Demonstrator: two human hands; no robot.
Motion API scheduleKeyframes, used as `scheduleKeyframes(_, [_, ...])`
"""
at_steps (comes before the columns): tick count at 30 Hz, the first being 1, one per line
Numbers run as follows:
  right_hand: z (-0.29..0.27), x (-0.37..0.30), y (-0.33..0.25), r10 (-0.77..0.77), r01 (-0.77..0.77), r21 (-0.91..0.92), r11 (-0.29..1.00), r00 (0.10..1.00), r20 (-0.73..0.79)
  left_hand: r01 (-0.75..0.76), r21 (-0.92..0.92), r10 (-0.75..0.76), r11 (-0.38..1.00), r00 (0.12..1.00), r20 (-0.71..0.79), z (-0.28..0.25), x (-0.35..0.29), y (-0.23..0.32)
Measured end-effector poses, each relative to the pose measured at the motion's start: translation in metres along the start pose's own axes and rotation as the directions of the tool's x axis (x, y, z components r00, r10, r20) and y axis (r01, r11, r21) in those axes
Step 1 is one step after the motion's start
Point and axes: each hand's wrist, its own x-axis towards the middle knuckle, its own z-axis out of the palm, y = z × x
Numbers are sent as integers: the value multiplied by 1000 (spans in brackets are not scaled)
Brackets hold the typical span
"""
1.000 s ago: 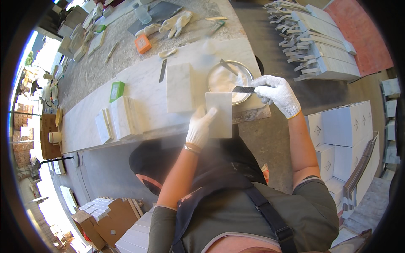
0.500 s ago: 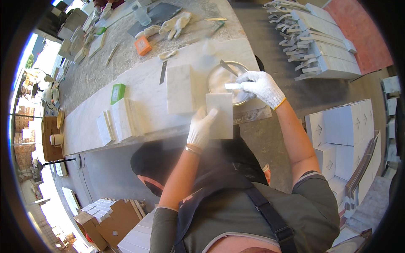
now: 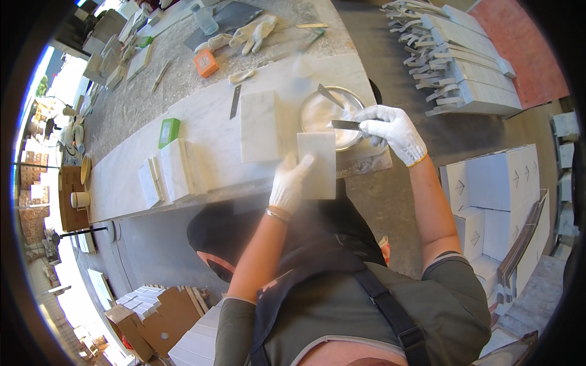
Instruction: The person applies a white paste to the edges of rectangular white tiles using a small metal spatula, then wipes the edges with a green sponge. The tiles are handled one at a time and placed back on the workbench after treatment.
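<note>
In a white knit glove, my left hand point(image 3: 289, 183) grips a pale marble tile point(image 3: 318, 168) by its left side, just off the table's near edge. My right hand point(image 3: 392, 130), gloved too, is closed on a putty knife point(image 3: 345, 125); its dark blade points left, with a little white at the tip. The knife is over a round metal bowl point(image 3: 350, 144) of white paste point(image 3: 317, 114). Another dark blade point(image 3: 330, 95) rests in that bowl. Left of the bowl lies a stack of marble tiles point(image 3: 259, 126), with a thin dark metal strip point(image 3: 235, 102) beside it.
More tiles point(image 3: 177, 171) stand at the left with a green box point(image 3: 170, 132). An orange box point(image 3: 206, 63), loose gloves point(image 3: 254, 35) and a clear bottle point(image 3: 204, 20) lie farther back. White cartons point(image 3: 488, 201) are stacked to the right. Another person's gloved hand point(image 3: 165, 3) shows at the far edge.
My right hand has turned and moved slightly right. The putty knife's blade, which looked white before, now shows its dark face. My left hand keeps the tile nearly in place.
</note>
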Motion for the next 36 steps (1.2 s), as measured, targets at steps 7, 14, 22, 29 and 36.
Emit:
scheduleKeyframes(7, [1, -9, -4, -9, 10, -18, 1000, 1000, 12, 1, -59, 0, 998, 1000, 13, 1, 0, -1])
scheduleKeyframes(14, [4, -12, -3, -114, 114, -54, 992, 993, -4, 13, -9, -13, 1000, 1000, 19, 0, 0, 1])
scheduleKeyframes(22, [4, -15, -5, -181, 176, -115, 978, 983, -35, -16, -19, 16, 1000, 1000, -14, 3, -2, 3])
scheduleKeyframes(29, [2, -15, -2, -120, 120, 1, 993, 993, -9, -15, -31, 15, 999, 1000, -2, 1, 0, 0])
scheduleKeyframes(36, [4, -10, 4, -88, 88, -19, 996, 996, 16, 1, -38, -1, 999, 1000, -5, 1, 0, 1])
